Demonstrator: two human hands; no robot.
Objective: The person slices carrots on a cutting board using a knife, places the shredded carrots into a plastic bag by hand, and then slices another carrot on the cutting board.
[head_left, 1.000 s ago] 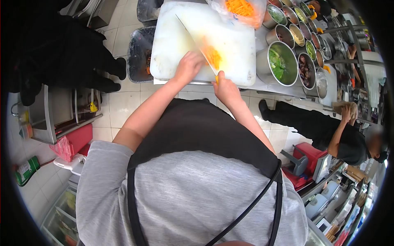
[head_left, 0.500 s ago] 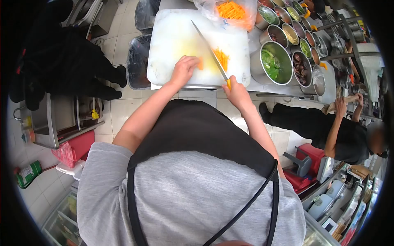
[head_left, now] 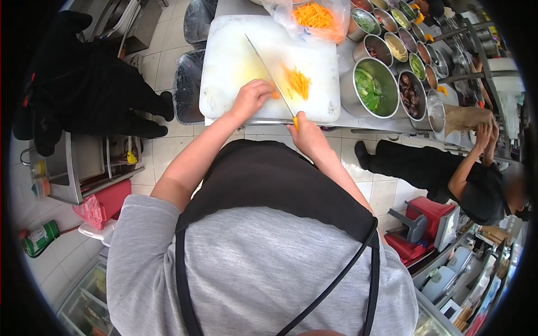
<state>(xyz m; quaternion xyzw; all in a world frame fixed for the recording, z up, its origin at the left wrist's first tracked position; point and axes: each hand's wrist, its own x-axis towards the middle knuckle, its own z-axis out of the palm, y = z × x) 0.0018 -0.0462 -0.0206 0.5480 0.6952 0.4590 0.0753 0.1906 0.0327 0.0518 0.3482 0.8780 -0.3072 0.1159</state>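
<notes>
On the white cutting board (head_left: 224,50), my left hand (head_left: 252,101) presses down with bent fingers on a small orange piece of carrot (head_left: 275,96). My right hand (head_left: 309,136) is wrapped round the yellow handle of a long kitchen knife (head_left: 263,63). The blade slants away to the upper left, right beside my left fingertips and the carrot piece. To the right of the blade lies a loose pile of thin carrot strips (head_left: 298,84).
A plastic bag of shredded carrot (head_left: 314,15) sits at the board's far right corner. A large metal pot of green leaves (head_left: 370,92) and several smaller containers crowd the right side. Lined bins (head_left: 189,84) stand left. Two people in dark clothes (head_left: 403,157) are nearby.
The knife and my right hand have moved left, bringing the blade up to the carrot piece. The strips now lie spread to its right. The person at right has shifted their arms.
</notes>
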